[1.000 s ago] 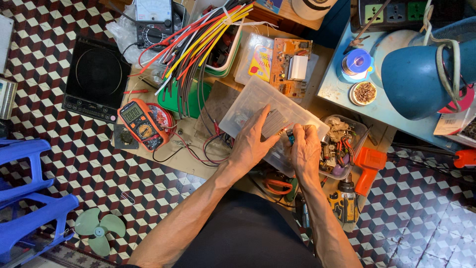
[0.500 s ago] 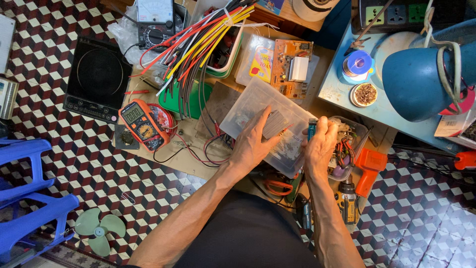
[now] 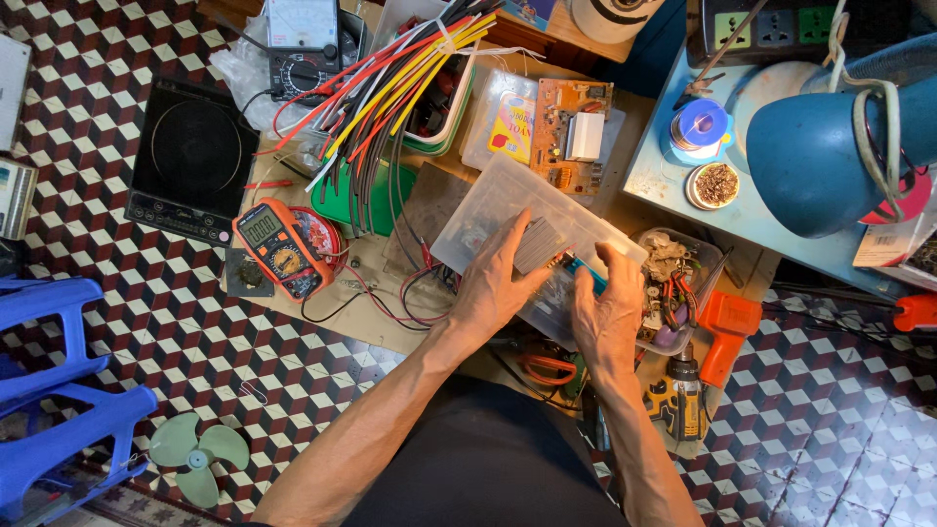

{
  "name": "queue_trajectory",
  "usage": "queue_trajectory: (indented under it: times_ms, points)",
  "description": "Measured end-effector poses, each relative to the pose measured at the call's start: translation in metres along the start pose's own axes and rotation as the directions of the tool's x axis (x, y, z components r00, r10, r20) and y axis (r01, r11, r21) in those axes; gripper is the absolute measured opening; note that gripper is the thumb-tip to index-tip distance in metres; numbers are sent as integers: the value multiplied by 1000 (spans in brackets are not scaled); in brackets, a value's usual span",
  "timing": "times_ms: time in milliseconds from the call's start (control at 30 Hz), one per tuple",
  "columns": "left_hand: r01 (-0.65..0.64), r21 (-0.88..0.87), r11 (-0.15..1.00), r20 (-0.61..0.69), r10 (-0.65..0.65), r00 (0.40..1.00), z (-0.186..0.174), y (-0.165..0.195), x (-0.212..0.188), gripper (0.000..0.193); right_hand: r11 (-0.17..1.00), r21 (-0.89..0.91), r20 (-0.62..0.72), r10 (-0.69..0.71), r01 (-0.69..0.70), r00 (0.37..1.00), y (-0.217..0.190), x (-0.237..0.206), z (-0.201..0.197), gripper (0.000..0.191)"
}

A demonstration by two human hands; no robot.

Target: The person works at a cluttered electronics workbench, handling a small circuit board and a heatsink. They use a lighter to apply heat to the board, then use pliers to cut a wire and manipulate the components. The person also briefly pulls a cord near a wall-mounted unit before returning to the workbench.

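The clear plastic box with a see-through lid (image 3: 532, 229) lies tilted in the middle of the cluttered wooden desk (image 3: 386, 327), right in front of the person. The left hand (image 3: 498, 283) lies flat on the lid with its fingers spread wide, so it seems to press the box down and keep it from sliding. The right hand (image 3: 607, 310) is curled at the box's right edge, and a thin blue-handled tool (image 3: 586, 273) sticks out from under its fingers, though I cannot tell how tight the grip is. Something grey and flat shows through the lid, but the rest inside is too blurry to name. Just beside the right hand sits a small clear tub (image 3: 673, 288) full of little wires and parts. Farther back, a green and white tray (image 3: 439, 107) holds a big bunch of red, yellow and black wires (image 3: 390, 88). A small round tin (image 3: 714, 185) holds brown bits.
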State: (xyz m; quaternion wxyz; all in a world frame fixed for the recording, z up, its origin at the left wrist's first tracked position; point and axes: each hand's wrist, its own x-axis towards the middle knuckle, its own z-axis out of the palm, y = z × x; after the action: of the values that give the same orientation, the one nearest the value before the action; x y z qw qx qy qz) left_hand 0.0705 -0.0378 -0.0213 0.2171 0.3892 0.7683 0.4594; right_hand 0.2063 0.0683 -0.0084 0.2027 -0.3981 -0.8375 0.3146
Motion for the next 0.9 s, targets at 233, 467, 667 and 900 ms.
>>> queue_trajectory:
  times_ms: [233,467,667,900]
  points:
    - [14,-9,1000,21,-14,1000,-2,2,-1,84,890,432,86,119,-145,989,-6,3,-3,49]
    - [47,-19,999,37,-47,998,-2,2,-1,84,846,508,134,109,-163,985,-13,-2,-4,50]
    - [20,-10,1000,34,-20,999,-2,2,-1,84,859,465,105,185,-213,977,-12,1,-4,44]
    - [0,-11,1000,16,0,1000,-2,0,-2,83,976,142,-4,-166,165,986,-5,4,-2,31]
